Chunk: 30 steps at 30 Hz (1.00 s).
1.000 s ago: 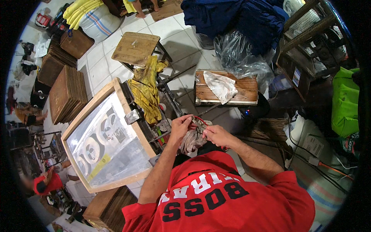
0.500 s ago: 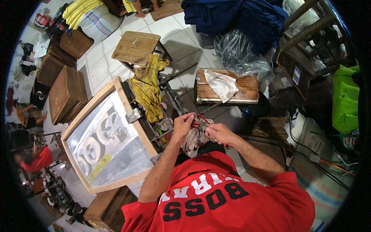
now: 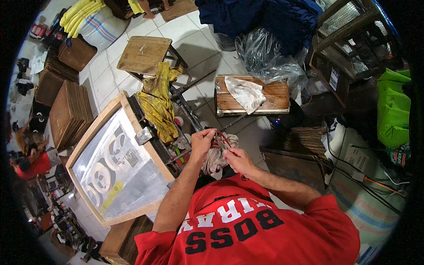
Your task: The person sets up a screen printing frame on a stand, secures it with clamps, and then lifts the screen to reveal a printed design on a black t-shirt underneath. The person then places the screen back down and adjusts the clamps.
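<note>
My left hand [image 3: 202, 142] and my right hand [image 3: 235, 160] are close together in front of my chest, both pinching a thin red cord or wire [image 3: 223, 138] that loops between them. Just below the hands hangs a stained pinkish-white rag [image 3: 215, 160]. To the left of my left forearm lies a wooden-framed printing screen [image 3: 115, 164] with a pale mesh and a faint design, tilted on a dark metal stand. A dirty yellow cloth [image 3: 159, 102] is draped over the stand's far end.
A wooden bench [image 3: 274, 95] with a white rag [image 3: 245, 93] stands ahead, a small wooden stool [image 3: 143, 52] farther left. Stacks of brown boards [image 3: 68, 110] lie at left. Clear plastic bags, dark blue cloth, a wire-mesh rack and green bags [image 3: 393, 110] fill the right. Another person in red [image 3: 33, 165] is at far left.
My hands have stayed together on the red cord, shifting only slightly. The person in red at the far left has moved about.
</note>
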Available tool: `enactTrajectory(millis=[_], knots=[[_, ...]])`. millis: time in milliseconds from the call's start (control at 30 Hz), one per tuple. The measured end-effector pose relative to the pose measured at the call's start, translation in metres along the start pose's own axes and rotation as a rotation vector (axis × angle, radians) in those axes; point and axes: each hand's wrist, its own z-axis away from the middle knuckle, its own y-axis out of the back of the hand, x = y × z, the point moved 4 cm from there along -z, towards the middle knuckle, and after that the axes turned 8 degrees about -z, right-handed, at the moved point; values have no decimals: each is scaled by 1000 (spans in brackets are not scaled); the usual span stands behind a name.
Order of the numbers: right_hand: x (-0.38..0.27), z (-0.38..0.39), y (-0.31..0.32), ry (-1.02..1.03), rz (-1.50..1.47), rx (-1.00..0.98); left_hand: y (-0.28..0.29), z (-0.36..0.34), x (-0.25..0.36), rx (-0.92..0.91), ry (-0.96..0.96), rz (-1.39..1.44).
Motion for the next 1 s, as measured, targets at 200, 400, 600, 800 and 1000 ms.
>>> enactTrajectory(millis=[200, 400, 600, 800, 1000], knots=[[-5, 8, -4, -340, -103, -229, -30, 38, -15, 26, 212, 321], [-6, 13, -1, -327, -55, -119, -55, 55, -6, -148, 143, 531], [-7, 18, -9, -211, 53, -32, -55, 49, -8, -61, 95, 371], [6, 21, -17, -197, -4, 57, -51, 49, -11, -105, 77, 362], [18, 21, -25, -132, -41, 124, -46, 49, -9, -134, 129, 335]])
